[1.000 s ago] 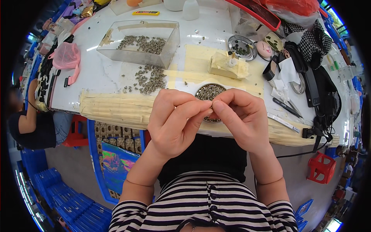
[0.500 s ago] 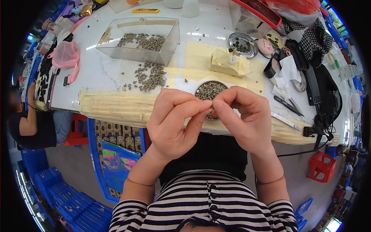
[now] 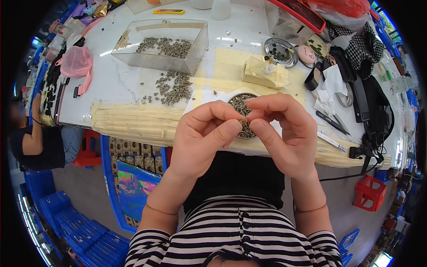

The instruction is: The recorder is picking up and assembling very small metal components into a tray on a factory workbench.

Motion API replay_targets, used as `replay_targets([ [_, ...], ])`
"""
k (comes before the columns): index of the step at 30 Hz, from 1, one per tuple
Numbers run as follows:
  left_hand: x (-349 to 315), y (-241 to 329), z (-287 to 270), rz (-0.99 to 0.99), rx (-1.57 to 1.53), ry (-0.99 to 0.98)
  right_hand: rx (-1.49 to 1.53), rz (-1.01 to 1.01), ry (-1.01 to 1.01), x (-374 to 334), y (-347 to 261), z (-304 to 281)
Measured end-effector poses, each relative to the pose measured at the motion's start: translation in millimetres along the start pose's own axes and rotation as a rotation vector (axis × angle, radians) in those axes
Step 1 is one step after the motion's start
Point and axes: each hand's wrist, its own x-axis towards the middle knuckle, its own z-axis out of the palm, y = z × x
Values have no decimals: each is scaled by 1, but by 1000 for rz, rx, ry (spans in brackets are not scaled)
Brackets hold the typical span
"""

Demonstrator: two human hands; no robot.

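Note:
Over a round dish of small metal parts (image 3: 240, 103), at the table's front edge, my two hands meet at the fingertips. My left hand (image 3: 198, 140) is closed in a pinch, thumb against index finger. Opposite it, my right hand (image 3: 289, 135) also pinches, its thumb and index fingertips close together. Whatever sits between the fingertips is too small and covered to name. Beyond my left hand, a loose pile of similar metal parts (image 3: 174, 88) lies on the table. A clear plastic box (image 3: 193, 62) behind the pile holds more of them.
A tape-covered block (image 3: 262, 74) stands behind the dish. Farther right are a round dish with dark pieces (image 3: 291, 58), tweezers (image 3: 331, 121) and a black strap (image 3: 356, 100). A pink mesh bag (image 3: 76, 62) lies at left, near another person (image 3: 35, 138). Below is a blue crate (image 3: 111, 191).
Both hands have turned slightly and their fingers have shifted. The left thumb now lies on top, and the right index finger is raised and more arched. The surrounding things stay in place.

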Motion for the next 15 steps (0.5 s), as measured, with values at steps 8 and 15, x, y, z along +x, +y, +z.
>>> replay_targets([
  [8, -1, 0, -1, -248, -215, -46, -147, -158, -146, 8, 1, -11],
  [15, -4, -6, 10, 325, 475, 105, -189, -155, -61, 6, 3, -9],
])
